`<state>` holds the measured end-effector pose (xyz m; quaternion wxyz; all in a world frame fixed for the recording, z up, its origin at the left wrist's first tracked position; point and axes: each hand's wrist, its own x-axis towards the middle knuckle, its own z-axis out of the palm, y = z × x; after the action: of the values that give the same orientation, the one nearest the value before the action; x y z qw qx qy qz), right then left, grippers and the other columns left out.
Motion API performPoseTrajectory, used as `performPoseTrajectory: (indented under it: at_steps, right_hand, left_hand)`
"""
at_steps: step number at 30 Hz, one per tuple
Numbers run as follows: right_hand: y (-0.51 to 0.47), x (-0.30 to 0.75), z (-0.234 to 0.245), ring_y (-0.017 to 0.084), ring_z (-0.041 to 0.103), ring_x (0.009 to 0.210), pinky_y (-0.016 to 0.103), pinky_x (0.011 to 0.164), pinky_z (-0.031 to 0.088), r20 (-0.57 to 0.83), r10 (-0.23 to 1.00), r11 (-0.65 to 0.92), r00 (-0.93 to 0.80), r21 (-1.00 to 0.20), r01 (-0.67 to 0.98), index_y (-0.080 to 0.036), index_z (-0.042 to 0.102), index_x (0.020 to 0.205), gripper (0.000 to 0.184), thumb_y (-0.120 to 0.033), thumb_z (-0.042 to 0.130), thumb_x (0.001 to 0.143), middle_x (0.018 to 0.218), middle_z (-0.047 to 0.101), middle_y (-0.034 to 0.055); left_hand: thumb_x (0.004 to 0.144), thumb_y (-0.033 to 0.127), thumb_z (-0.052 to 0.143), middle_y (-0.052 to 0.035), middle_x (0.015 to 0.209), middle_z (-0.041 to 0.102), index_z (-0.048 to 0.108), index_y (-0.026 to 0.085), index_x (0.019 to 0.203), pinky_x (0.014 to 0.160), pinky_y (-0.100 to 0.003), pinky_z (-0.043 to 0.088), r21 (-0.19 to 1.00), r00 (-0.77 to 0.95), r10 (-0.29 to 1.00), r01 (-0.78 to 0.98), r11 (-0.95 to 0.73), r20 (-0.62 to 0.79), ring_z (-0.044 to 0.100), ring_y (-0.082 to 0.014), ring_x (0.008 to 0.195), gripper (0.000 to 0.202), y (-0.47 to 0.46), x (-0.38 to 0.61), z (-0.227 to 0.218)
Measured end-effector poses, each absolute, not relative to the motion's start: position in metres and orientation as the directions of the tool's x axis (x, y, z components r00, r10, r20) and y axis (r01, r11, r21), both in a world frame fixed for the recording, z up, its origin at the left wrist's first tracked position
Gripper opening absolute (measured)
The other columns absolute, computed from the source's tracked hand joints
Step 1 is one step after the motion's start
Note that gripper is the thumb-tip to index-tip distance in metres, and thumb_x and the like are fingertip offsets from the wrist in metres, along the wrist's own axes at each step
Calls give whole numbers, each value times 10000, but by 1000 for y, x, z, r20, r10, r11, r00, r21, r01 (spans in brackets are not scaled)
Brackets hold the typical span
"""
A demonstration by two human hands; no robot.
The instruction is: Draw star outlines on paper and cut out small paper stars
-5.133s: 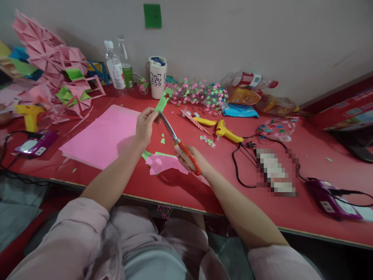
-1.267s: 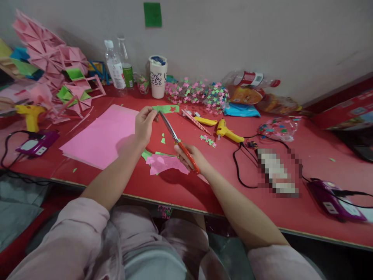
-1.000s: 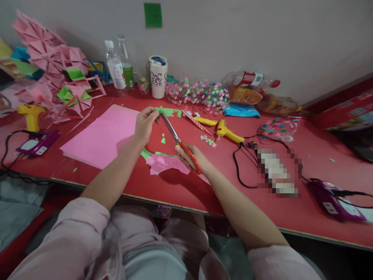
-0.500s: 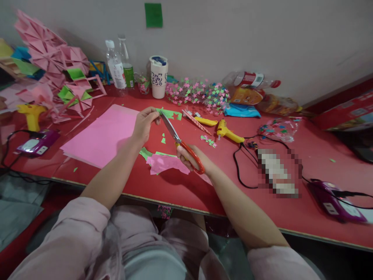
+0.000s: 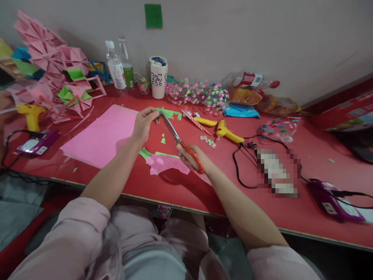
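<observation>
In the head view my right hand (image 5: 190, 157) is closed around the orange handles of a pair of scissors (image 5: 171, 130). The blades point up and to the left, with their tips at my left hand's fingertips. My left hand (image 5: 145, 121) pinches a small piece of green paper (image 5: 161, 111) there; its exact shape is hard to make out. Just behind it is a green paper strip (image 5: 169, 113) with a star-shaped hole. Small green scraps (image 5: 163, 140) lie between my hands, and pink paper offcuts (image 5: 167, 164) rest nearer me on green ones.
Pink paper sheets (image 5: 99, 134) lie left. Paper stars (image 5: 208, 141), a yellow glue gun (image 5: 229, 133) and its black cord are to the right. A cup (image 5: 159, 77) and bottles (image 5: 115, 66) stand by the wall. Another person's hand (image 5: 5, 105) shows at far left.
My hands and the scissors stay nearly where they were. At the far left, the other person's hand has come further into view.
</observation>
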<state>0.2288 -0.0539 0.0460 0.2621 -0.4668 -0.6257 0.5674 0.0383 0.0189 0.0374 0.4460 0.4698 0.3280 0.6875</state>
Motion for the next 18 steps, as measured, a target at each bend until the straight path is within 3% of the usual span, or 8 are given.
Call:
performPoseTrajectory:
  at_steps: [7, 18]
  right_hand:
    - [-53, 228, 44, 36, 273, 293, 168, 276, 225, -188, 880, -93, -436, -969, 231, -207, 384, 686, 373, -514, 515, 853, 420, 293, -110]
    - [-52, 232, 48, 35, 289, 280, 177, 288, 226, -214, 886, -65, -411, -936, 346, -197, 416, 659, 455, -613, 541, 791, 388, 335, -99]
  left_hand:
    - [742, 149, 586, 44, 527, 567, 577, 168, 606, 515, -178, 409, 855, -164, 930, -367, -366, 328, 505, -47, 466, 138, 20, 41, 36]
    - [737, 131, 570, 42, 474, 528, 569, 165, 564, 506, -178, 380, 892, -165, 923, -246, -380, 348, 472, -46, 450, 177, 18, 36, 40]
